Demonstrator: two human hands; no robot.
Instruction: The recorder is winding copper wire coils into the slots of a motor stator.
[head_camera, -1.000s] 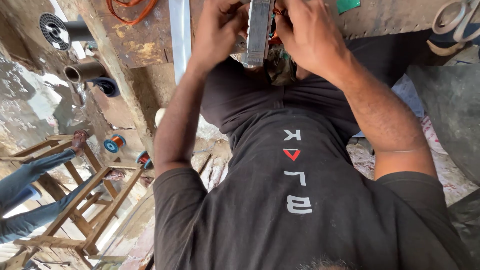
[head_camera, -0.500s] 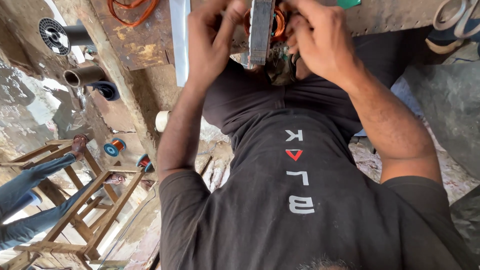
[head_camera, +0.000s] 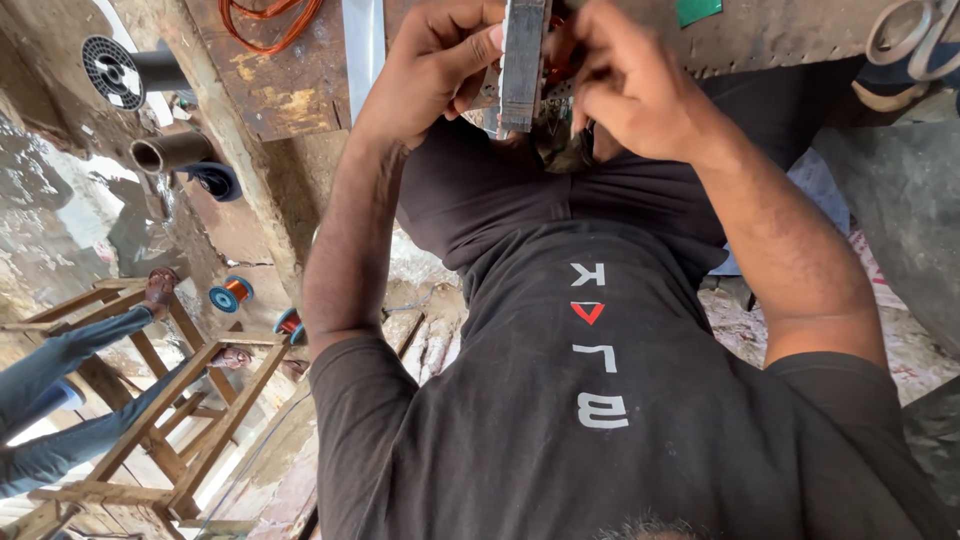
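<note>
A flat grey laminated metal block (head_camera: 523, 60) stands on edge in front of my chest, with orange copper winding (head_camera: 560, 62) showing behind it. My left hand (head_camera: 435, 75) grips the block's left side, thumb and fingers pressed on it. From the right, my right hand (head_camera: 635, 95) closes on the block and the winding, its fingertips bent in at the copper. My dark shirt (head_camera: 590, 400) fills the lower frame.
A worn wooden bench (head_camera: 290, 90) carries a coil of orange wire (head_camera: 270, 20) and a white strip (head_camera: 362, 45). A black reel (head_camera: 108, 68), a pipe (head_camera: 170, 152) and copper spools (head_camera: 231, 292) lie left. Another person's legs (head_camera: 60, 370) rest on a wooden frame (head_camera: 190, 400). Sandals (head_camera: 910, 50) sit top right.
Both hands and the block sit slightly lower and more centred in view than a second ago. The grip on the block is unchanged.
</note>
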